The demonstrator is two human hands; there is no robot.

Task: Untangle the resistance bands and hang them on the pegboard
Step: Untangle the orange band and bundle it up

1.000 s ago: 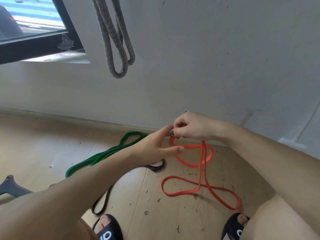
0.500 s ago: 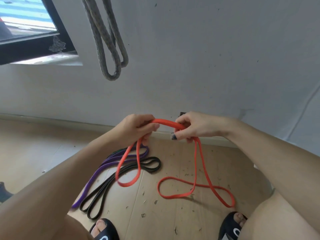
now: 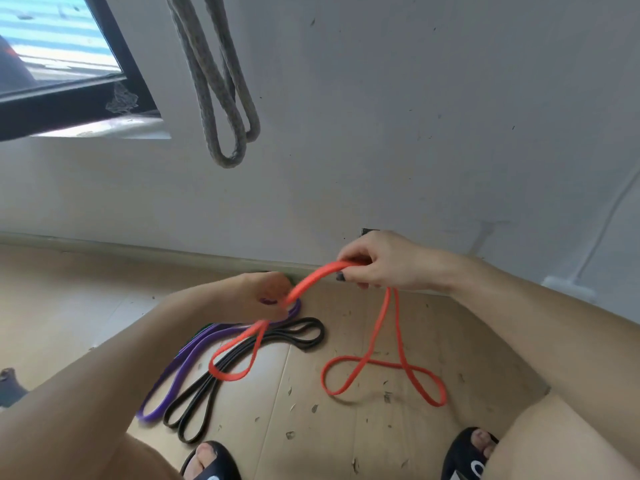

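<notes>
Both hands hold an orange resistance band (image 3: 313,278) above the floor. My right hand (image 3: 384,263) pinches its upper end; two strands drop from it to crossed loops lying on the floor. My left hand (image 3: 258,297) grips the band lower to the left, and a loop hangs below that hand. On the floor under the left hand lie a purple band (image 3: 173,375) and a black band (image 3: 214,379), side by side. No pegboard is in view.
A grey looped rope (image 3: 221,98) hangs on the white wall (image 3: 415,116). A dark-framed window (image 3: 62,64) is at the upper left. My feet in black sandals (image 3: 211,462) stand on the littered wooden floor (image 3: 329,427). A dark object (image 3: 8,386) sits at the left edge.
My left hand has closed on the orange band, then moved down and left while the right hand rose slightly, stretching the band between them. The purple band came into view and the green one is gone from sight.
</notes>
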